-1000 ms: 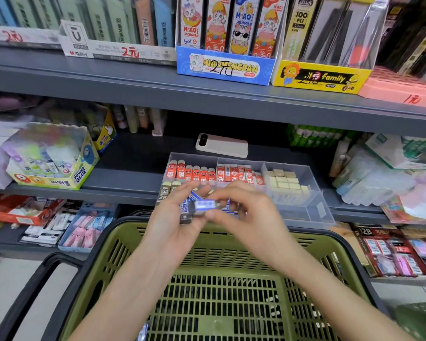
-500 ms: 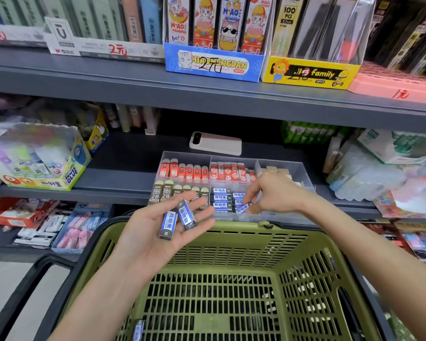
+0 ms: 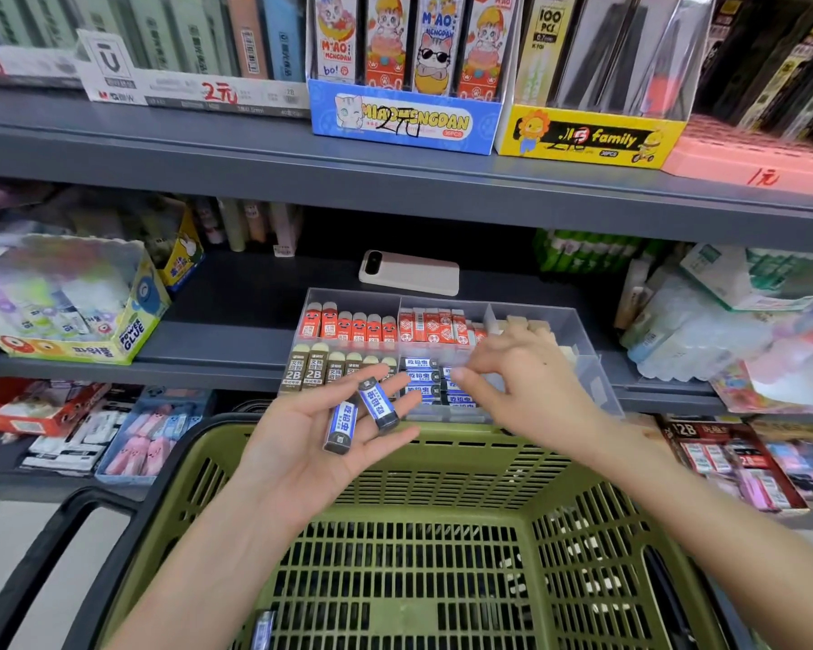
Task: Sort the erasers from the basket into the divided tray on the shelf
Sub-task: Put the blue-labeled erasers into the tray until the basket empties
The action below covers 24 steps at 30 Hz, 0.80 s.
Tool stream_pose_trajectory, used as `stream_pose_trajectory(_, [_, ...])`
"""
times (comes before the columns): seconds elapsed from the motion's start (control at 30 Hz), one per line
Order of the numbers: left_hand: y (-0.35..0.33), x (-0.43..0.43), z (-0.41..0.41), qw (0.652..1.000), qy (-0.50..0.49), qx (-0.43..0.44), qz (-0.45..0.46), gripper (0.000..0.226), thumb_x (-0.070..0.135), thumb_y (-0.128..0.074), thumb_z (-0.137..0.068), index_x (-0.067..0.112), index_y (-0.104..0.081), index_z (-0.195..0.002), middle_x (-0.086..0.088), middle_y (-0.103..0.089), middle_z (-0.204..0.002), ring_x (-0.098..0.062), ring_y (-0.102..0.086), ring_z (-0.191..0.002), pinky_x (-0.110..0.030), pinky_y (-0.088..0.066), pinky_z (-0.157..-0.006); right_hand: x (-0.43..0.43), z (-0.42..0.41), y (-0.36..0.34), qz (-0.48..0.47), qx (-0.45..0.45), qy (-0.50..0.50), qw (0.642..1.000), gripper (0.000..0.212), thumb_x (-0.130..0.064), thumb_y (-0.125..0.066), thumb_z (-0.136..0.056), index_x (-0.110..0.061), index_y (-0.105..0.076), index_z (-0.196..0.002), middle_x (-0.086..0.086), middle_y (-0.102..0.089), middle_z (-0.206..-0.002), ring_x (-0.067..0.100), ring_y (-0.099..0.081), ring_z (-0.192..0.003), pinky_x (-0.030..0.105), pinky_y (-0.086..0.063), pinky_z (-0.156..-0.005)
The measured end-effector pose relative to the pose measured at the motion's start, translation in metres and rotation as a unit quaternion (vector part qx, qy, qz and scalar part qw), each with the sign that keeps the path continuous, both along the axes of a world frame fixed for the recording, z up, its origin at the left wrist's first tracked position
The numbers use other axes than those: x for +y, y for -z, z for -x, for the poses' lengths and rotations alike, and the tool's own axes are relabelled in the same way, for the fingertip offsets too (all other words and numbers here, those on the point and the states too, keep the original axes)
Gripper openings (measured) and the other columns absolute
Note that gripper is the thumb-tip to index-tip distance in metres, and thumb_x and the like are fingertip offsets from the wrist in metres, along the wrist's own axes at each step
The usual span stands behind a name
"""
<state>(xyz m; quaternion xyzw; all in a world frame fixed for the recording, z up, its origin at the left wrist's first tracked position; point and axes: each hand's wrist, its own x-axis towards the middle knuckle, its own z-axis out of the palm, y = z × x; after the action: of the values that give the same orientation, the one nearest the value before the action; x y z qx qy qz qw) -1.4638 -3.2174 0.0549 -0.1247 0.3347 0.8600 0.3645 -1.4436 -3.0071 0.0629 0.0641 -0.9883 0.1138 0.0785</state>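
My left hand (image 3: 320, 443) lies palm up over the green basket's (image 3: 442, 462) far rim, with two blue-and-black erasers (image 3: 360, 417) resting on its fingers. My right hand (image 3: 517, 382) hovers over the front middle compartment of the clear divided tray (image 3: 597, 368), fingers spread and nothing visibly in them. That compartment holds several blue erasers (image 3: 421, 380). Brown 2B erasers (image 3: 303, 370) fill the front left section, orange ones (image 3: 348, 323) the back row. One more blue eraser (image 3: 261, 628) lies at the basket's bottom.
A phone (image 3: 409, 272) lies on the shelf behind the tray. A glue box (image 3: 76, 302) stands to the left, plastic-wrapped packs (image 3: 705, 340) to the right. The upper shelf (image 3: 395, 180) overhangs the tray. The basket's black handle (image 3: 43, 555) hangs at the lower left.
My right hand took one eraser from the left hand, carried it to the tray's front middle compartment and let it go; its fingers have since spread apart. The left hand stays palm up with two erasers.
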Motion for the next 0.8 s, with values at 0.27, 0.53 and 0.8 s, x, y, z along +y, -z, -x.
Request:
stream_pose_trajectory(0.27, [-0.005,0.02,-0.006,0.998,-0.019,0.058,-0.003,0.038,0.002,-0.047,-0.077,-0.003,-0.059,-0.112,-0.017,-0.07,-0.11,-0.035,-0.068,-0.098,-0.044,-0.058,-0.075,-0.059,-0.024,-0.003,0.353,-0.064,0.085,0.93,0.017,-0.038,-0.07,-0.073,-0.021,-0.068,-0.075,-0.01,-0.067,-0.071,0.0,-0.056,-0.064,0.028,-0.051,-0.067])
stream_pose_trajectory(0.53, [0.002,0.022,-0.014,0.956,0.001,0.235,0.173,0.017,0.009,-0.051,-0.094,0.005,-0.054,-0.111,-0.015,-0.074,-0.093,-0.026,-0.073,-0.08,-0.024,-0.055,-0.054,-0.058,-0.021,-0.008,0.643,-0.045,0.175,0.745,0.015,-0.003,-0.065,-0.082,-0.013,-0.061,-0.092,0.0,-0.065,-0.072,0.001,-0.057,-0.049,0.013,-0.044,-0.05])
stream_pose_trajectory(0.8, [-0.005,0.028,-0.01,0.936,0.026,0.277,0.215,0.017,0.023,-0.053,-0.091,0.006,-0.051,-0.09,-0.004,-0.055,-0.056,-0.008,-0.04,-0.039,-0.014,-0.023,-0.035,-0.055,-0.024,0.003,0.736,-0.099,0.094,0.663,0.015,-0.026,-0.066,-0.076,-0.012,-0.069,-0.077,0.001,-0.051,-0.066,0.014,-0.039,-0.064,0.022,-0.038,-0.065])
